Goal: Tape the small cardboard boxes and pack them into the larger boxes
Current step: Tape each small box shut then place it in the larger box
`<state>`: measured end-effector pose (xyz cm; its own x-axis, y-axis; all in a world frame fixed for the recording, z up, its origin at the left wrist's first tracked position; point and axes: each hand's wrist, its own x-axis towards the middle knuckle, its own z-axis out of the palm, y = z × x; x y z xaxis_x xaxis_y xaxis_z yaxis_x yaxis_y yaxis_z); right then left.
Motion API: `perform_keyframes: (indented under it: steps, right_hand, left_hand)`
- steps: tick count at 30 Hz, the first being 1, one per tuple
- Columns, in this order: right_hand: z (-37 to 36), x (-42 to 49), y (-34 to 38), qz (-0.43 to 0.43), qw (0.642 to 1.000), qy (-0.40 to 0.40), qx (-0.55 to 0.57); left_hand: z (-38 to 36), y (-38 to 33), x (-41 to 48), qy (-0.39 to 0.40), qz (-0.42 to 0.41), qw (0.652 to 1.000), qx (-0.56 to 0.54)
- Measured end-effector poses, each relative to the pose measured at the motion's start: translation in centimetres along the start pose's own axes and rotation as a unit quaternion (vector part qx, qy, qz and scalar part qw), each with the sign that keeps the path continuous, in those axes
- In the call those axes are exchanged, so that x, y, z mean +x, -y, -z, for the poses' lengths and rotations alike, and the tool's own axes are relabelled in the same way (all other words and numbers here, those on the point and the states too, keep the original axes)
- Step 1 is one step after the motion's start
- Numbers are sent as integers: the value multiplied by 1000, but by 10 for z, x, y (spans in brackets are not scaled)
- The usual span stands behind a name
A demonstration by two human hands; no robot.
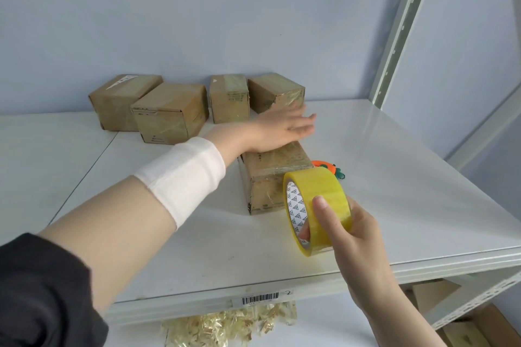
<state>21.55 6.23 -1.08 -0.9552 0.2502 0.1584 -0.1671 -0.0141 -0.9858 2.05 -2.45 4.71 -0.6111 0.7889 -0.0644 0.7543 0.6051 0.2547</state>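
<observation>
Dark sleeve (42, 290) enters at 7 o'clock. Four taped boxes (172, 113) stand in a row at 11 o'clock. The left hand (282, 129) lies flat, fingers straight, on the small box (276, 169) at centre, likely steadying it for taping. At 5 o'clock the right hand (358, 234) grips the tape roll (318, 191), just beside the box's near end.
</observation>
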Motion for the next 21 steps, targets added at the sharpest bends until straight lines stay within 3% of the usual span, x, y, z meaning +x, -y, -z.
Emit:
perform_keyframes:
  steps: [4,7,10,14,21]
  right_hand:
    - [0,-1,0,3,1000,6,-10]
    - [-1,0,1,1,1000,-1,-2]
    - [-2,0,0,-1,1000,0,-4]
    - [-4,0,1,-1,1000,-4,3]
    - [-4,-1,-1,1,1000,-9,2]
  left_hand:
    - [-5,-6,-9,42,-28,999,15]
    - [1,-10,-14,13,-29,999,-20]
    - [-11,-17,-18,44,-60,996,52]
    - [-3,-18,-20,48,-63,997,19]
    - [-11,-19,-19,58,-74,994,56]
